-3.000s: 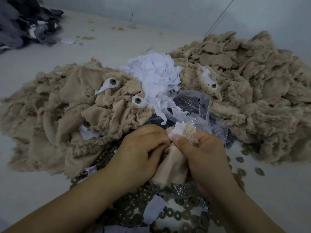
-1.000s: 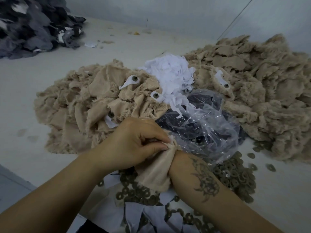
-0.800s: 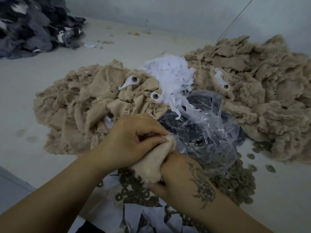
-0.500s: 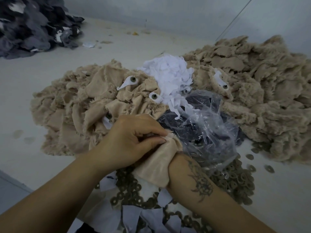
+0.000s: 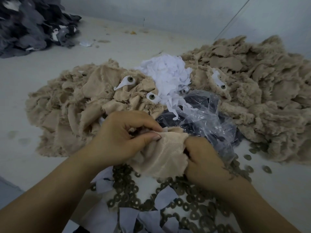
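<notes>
A grey wall (image 5: pixel 176 12) is running along the far edge of a white work surface (image 5: pixel 126 52), which is lying under dim, even light and carrying a dark grey fabric heap (image 5: pixel 30 26) at far left.

Pale desk (image 5: pixel 117 52) strewn with cut stock. Across the middle, a left heap (image 5: pixel 67 106) and a right heap (image 5: pixel 269 98) of tan plush pieces, with white paper scraps (image 5: pixel 168 76) mounded where the two meet. Just in front, a crumpled clear plastic bag (image 5: pixel 210 118) of dark parts. Nearest the edge, a spread of brown ring washers (image 5: pixel 185 199) mixed with pale paper cut-outs (image 5: pixel 146 219), and a few stray washers (image 5: pixel 266 169) apart at right. Far left, a dark grey fabric pile (image 5: pixel 25 26), with a lone white scrap (image 5: pixel 86 43) near it.
</notes>
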`<control>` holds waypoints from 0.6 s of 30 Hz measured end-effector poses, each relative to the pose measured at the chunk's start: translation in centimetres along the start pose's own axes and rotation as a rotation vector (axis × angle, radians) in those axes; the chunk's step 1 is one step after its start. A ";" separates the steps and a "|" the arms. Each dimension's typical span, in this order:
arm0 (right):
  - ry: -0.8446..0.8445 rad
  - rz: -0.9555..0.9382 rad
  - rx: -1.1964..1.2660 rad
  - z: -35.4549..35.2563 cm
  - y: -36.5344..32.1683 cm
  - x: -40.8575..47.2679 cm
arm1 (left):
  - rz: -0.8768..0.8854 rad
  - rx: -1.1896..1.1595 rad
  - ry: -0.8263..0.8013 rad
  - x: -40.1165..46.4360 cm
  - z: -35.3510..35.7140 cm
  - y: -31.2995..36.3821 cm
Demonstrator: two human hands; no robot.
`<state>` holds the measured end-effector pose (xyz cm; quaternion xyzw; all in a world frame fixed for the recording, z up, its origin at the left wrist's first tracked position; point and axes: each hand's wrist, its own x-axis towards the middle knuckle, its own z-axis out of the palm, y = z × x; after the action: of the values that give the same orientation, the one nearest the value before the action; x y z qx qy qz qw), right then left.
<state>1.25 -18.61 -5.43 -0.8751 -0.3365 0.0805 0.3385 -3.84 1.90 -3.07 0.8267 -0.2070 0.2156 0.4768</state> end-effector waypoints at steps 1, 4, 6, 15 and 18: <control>0.009 0.018 0.071 -0.2 -0.1 0.0 | -0.016 -0.035 -0.012 0.1 -0.1 0.0; 0.166 0.147 0.283 -0.8 0.3 0.5 | -0.046 -0.117 -0.077 0.3 -0.3 0.0; 0.202 0.266 0.516 -1.1 0.6 0.6 | -0.073 -0.171 -0.132 0.3 -0.2 -0.1; 0.110 0.399 1.316 -1.0 0.6 0.8 | -0.041 -0.099 -0.218 0.4 2.2 -0.2; 0.077 0.357 1.278 -0.9 0.6 0.7 | -0.037 -0.087 -0.249 0.4 2.3 -0.2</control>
<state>2.46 -18.97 -5.13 -0.5467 -0.0599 0.2877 0.7841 -3.06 -0.07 -4.05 0.8292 -0.2586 0.0936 0.4867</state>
